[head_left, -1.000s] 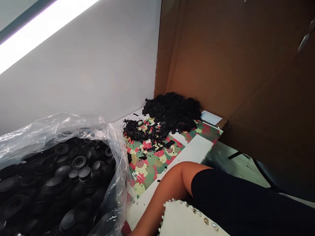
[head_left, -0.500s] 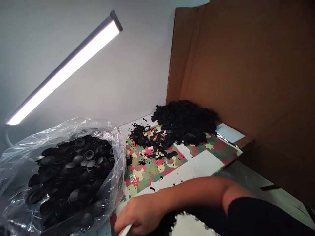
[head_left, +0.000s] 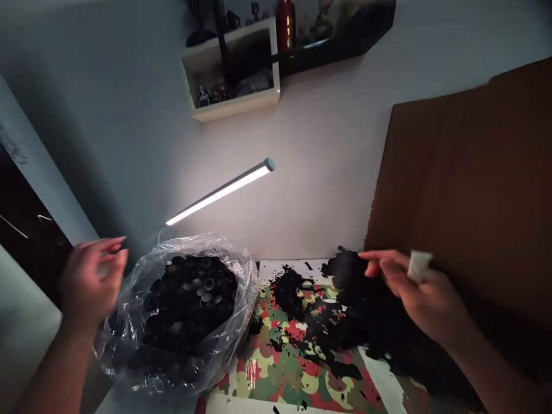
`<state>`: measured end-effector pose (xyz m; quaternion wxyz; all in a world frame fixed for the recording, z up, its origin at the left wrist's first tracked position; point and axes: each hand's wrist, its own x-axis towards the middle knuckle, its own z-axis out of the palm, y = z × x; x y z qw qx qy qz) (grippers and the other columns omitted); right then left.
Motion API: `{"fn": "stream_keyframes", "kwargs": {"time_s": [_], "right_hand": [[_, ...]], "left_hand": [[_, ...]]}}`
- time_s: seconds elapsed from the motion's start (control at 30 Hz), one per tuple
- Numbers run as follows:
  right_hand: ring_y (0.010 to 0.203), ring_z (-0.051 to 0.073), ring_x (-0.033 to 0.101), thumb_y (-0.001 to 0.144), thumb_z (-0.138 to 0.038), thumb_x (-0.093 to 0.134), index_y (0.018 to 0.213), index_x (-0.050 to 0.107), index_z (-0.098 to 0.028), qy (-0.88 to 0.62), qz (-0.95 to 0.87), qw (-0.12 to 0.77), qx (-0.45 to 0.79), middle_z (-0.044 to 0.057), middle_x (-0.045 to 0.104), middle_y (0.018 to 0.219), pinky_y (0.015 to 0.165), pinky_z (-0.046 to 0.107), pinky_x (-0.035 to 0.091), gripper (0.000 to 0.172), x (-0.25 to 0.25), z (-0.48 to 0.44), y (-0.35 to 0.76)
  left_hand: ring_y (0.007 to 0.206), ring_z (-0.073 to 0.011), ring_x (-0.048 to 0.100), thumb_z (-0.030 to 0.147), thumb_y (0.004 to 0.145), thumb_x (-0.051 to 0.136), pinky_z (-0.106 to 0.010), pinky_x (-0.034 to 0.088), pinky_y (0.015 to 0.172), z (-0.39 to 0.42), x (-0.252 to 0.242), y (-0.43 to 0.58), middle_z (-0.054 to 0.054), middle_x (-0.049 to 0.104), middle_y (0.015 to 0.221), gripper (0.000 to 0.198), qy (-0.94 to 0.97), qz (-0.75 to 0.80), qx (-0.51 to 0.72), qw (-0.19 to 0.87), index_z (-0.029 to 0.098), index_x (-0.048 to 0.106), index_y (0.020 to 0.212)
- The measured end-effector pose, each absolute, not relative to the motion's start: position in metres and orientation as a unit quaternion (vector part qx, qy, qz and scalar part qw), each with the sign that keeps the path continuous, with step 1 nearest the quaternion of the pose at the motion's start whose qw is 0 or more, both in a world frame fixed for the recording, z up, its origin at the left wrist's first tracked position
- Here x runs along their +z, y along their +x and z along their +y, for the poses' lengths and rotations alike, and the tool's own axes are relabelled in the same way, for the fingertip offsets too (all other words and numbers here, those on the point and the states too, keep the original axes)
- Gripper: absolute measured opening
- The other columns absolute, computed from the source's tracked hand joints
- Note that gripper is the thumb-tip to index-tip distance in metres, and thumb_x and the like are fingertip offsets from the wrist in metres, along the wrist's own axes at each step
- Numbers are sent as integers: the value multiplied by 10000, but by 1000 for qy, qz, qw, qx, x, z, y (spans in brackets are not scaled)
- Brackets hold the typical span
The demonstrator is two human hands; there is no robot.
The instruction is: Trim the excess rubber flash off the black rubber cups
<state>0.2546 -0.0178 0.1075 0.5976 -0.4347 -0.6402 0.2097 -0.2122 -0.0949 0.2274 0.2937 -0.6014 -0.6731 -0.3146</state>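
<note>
Fingers (head_left: 384, 255) perhaps touching black pile (head_left: 366, 313).

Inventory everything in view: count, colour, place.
Bag: 1, clear, lower left
Discs: many, black, in bag
Scraps: many, black, right of bag
Sheet: 1, multicolour, partly under scraps
Tabletop: 1, white, under sheet
Lamp: 1, grey, lit, above bag
Wall: 1, grey, behind
Cardboard: 1, brown, right side
Box shelf: 1, white, on wall
Figures: several, colours unclear, in box shelf
Dark shelf: 1, black, upper centre
Cylinder: 1, red, on dark shelf
Pale piece: 1, cream, at right hand
Left hand: 1, beside bag
Right hand: 1, by scraps
</note>
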Motion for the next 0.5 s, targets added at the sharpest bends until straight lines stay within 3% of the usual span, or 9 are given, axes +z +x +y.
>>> {"fn": "stream_keyframes", "kwargs": {"time_s": [0.07,0.13,0.23,0.37,0.5], "right_hand": [[433,174,381,879,-666,538,788,726,-323,-404,-645,606,230,111,635,726,435,386,336,401,137,-6,256],[438,152,357,909,-676,491,940,735,-266,-369,-657,611,244,86,618,694,439,355,308,478,169,5,249],[491,127,410,952,-614,460,1065,711,-232,-320,-706,610,165,59,655,799,488,305,327,471,220,17,227],[592,132,501,1008,-439,450,959,685,-187,-300,-773,556,59,33,648,760,606,292,377,348,275,23,192],[677,135,547,1039,-361,423,842,648,-164,-305,-809,501,42,18,617,706,682,281,392,358,300,25,172]], "left_hand": [[1103,-251,644,463,936,459,-404,545,959,-74,241,-207,-49,490,1424,462,-639,-651,-329,244,337,479,1380],[1229,-275,588,452,905,468,-411,480,1047,-46,259,-204,-88,433,1513,590,-677,-656,-281,177,271,381,1460],[1416,-321,424,521,852,521,-431,356,1153,-11,286,-207,-124,362,1598,745,-701,-678,-193,114,230,317,1506],[1466,-316,361,629,739,627,-395,343,1159,12,311,-206,-92,389,1607,854,-752,-647,-122,22,250,413,1473],[1312,-292,543,561,685,694,-381,417,1089,34,322,-190,-86,626,1406,691,-782,-615,-71,-66,207,615,1273]]}}
